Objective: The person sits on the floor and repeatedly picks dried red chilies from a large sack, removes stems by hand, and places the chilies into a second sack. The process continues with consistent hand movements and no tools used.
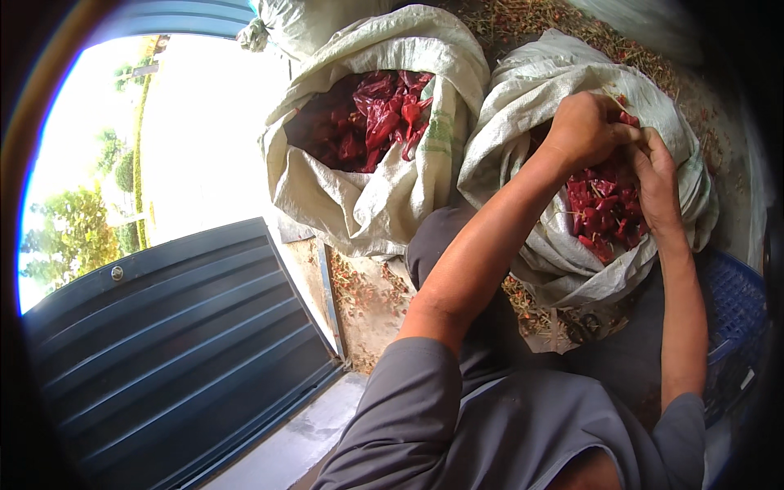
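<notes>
Over a woven white sack (569, 275) on the right, my two hands meet. My left hand (585, 125) has its fingers closed around a dried red chili pepper (629, 119), whose red end shows past the thumb. The fingertips of my right hand (658, 174) are pinched together against the left thumb; whatever lies between them is hidden. Below the hands, a heap of dried red chilies (606, 211), some with pale stems, fills the sack's mouth. The sack's rim is rolled outward.
A second white sack (361, 214) holds larger, glossy dark-red chilies (383, 119). Stems and red bits (367, 288) litter the floor. A blue plastic crate (732, 306) stands at right. A dark metal door panel (184, 343) fills the lower left, beside a bright doorway.
</notes>
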Available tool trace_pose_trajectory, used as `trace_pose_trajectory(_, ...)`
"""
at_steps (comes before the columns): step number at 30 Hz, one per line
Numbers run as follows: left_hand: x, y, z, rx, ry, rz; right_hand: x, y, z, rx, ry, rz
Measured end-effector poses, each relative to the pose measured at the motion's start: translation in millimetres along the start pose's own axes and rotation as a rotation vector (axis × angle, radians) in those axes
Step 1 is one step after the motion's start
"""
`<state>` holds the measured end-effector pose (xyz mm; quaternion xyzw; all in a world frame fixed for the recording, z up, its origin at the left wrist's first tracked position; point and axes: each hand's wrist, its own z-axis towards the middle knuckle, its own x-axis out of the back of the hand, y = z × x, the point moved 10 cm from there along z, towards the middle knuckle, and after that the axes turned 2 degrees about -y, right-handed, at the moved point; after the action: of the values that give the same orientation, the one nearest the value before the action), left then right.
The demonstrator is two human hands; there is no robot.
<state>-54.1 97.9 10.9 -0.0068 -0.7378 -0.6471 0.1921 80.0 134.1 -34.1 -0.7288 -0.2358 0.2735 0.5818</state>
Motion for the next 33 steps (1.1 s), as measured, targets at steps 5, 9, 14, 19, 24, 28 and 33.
trace_pose_trajectory(5,0.6,7.2,6.1,-0.113,0.046,0.205,0.7,-42.6,-1.6,0.125,-0.046,-0.313)
trace_pose_trajectory(9,-25.1,20.3,2.0,-0.269,-0.067,0.555,13.1,-42.2,5.3,0.193,0.057,-0.684)
trace_pose_trajectory(14,-19.7,-9.1,-4.7,0.079,-0.185,0.262,9.5,-31.4,19.0,0.427,-0.013,-0.707)
trace_pose_trajectory(19,-18.9,-7.4,-3.3,0.159,-0.116,0.337,5.3,-51.5,23.3,0.485,-0.029,-0.888)
trace_pose_trajectory(24,-12.4,-19.2,-3.3,0.247,0.023,-0.164,28.1,-43.8,27.6,0.189,0.022,-0.598)
trace_pose_trajectory(28,-12.6,-26.5,-0.2,0.236,0.012,-0.301,15.5,-24.7,20.4,-0.018,-0.182,-0.175)
trace_pose_trajectory(33,-15.8,-26.2,1.1,0.176,0.009,-0.361,13.1,-34.5,19.0,0.051,-0.148,-0.285)
